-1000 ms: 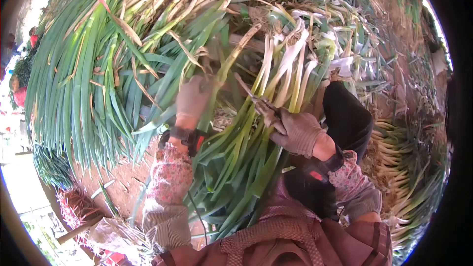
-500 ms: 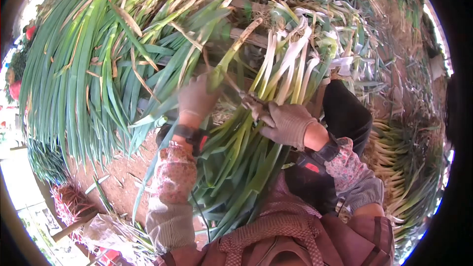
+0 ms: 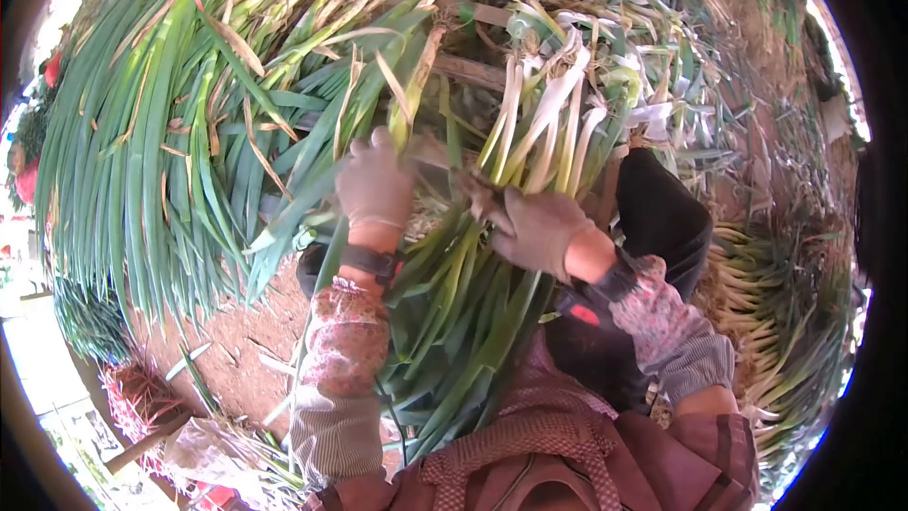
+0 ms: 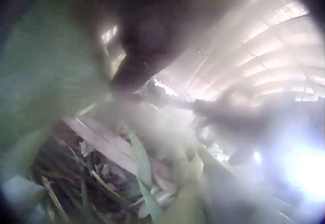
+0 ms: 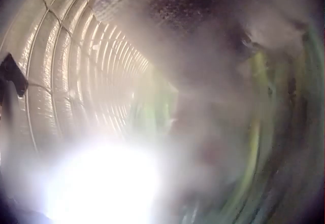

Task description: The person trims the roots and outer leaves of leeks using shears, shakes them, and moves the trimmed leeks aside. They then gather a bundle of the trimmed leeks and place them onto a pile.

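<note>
In the head view the gloved left hand (image 3: 375,180) grips a green onion (image 3: 405,99) by its lower leaves, root end pointing up and away. The gloved right hand (image 3: 541,230) holds a dark, narrow tool (image 3: 480,197) whose tip reaches toward the left hand; the tool's shape is blurred. Just beyond the right hand lie several onions with white stems (image 3: 553,114), their green leaves (image 3: 454,312) running down between the forearms. Both wrist views are hazy; a blurred dark hand (image 5: 177,31) fills the top of the right one.
A large heap of long onions (image 3: 161,151) covers the left side. Loose peeled leaves (image 3: 662,66) lie at the upper right. A row of onions (image 3: 757,322) lies on the right, beyond the person's dark-clothed knee (image 3: 662,208). Bare ground (image 3: 236,331) shows at the lower left.
The onion in the left hand has swung from slanting right to nearly upright. The right hand with its tool has moved slightly left.
</note>
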Motion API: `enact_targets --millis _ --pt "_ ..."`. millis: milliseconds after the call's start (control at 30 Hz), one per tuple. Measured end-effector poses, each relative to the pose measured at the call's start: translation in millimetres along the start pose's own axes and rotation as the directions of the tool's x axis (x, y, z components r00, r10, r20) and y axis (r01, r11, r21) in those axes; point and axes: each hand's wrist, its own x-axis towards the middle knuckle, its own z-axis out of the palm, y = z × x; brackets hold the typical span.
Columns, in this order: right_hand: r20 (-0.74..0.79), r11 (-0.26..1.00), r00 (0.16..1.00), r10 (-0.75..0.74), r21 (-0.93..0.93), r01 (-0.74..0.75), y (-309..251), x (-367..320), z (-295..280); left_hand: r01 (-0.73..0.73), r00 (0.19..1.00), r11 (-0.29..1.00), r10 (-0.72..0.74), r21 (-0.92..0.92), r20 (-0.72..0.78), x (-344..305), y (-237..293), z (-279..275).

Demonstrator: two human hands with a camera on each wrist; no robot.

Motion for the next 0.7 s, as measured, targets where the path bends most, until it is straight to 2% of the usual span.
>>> enact_targets --millis 33,67,167,200,267,300,333,367,467,567,600,667,700 --pt "-0.031 0.998 1.0 -0.004 -0.057 0.002 1 6 -1 0.007 1.0 1.0 -0.007 -0.001 0.011 2 0 0" --pt "-0.059 0.999 0.998 0.034 0.004 -0.034 2 4 -6 0.009 1.0 1.0 -0.009 -0.006 0.015 0 0 0" --pt "-0.001 1.0 1.0 0.026 0.018 -0.026 -4 5 -9 0.043 0.998 0.997 -0.041 -0.063 0.039 4 -5 9" --pt "-0.012 0.998 0.998 0.064 0.023 -0.063 -1 7 -9 0.064 0.99 0.997 -0.059 -0.038 0.127 5 1 1" --pt "-0.038 0.991 0.991 0.131 0.033 -0.13 7 23 -9 0.027 0.993 0.997 -0.019 -0.066 0.113 10 -2 7" --pt "-0.037 0.993 0.993 0.116 0.015 -0.116 8 29 -8 0.015 0.994 0.997 -0.007 -0.076 0.109 12 -6 10" --pt "-0.031 0.995 0.994 0.103 -0.001 -0.103 9 32 -5 -0.01 0.999 0.993 0.016 -0.121 0.041 12 -8 14" --pt "-0.027 0.995 0.995 0.094 -0.015 -0.094 10 34 -3 -0.003 0.999 0.99 0.011 -0.144 0.053 12 -10 19" --pt "0.076 0.955 0.96 0.27 0.105 -0.277 11 50 -34 0.02 0.996 0.985 -0.005 -0.174 0.087 19 -1 13" --pt "-0.027 0.989 0.989 0.149 0.004 -0.149 16 57 -33 -0.085 0.996 0.988 0.087 -0.132 0.008 23 -10 40" --pt "-0.047 0.986 0.985 0.166 -0.001 -0.166 19 60 -32 -0.22 0.967 0.975 0.212 -0.044 -0.144 15 -3 29" --pt "-0.085 0.98 0.976 0.199 -0.013 -0.201 25 71 -34 -0.368 0.928 0.93 0.368 0.016 -0.049 2 8 21" --pt "-0.048 0.969 0.968 0.246 0.031 -0.245 27 72 -39 -0.439 0.898 0.897 0.439 0.042 0.005 -6 12 18"
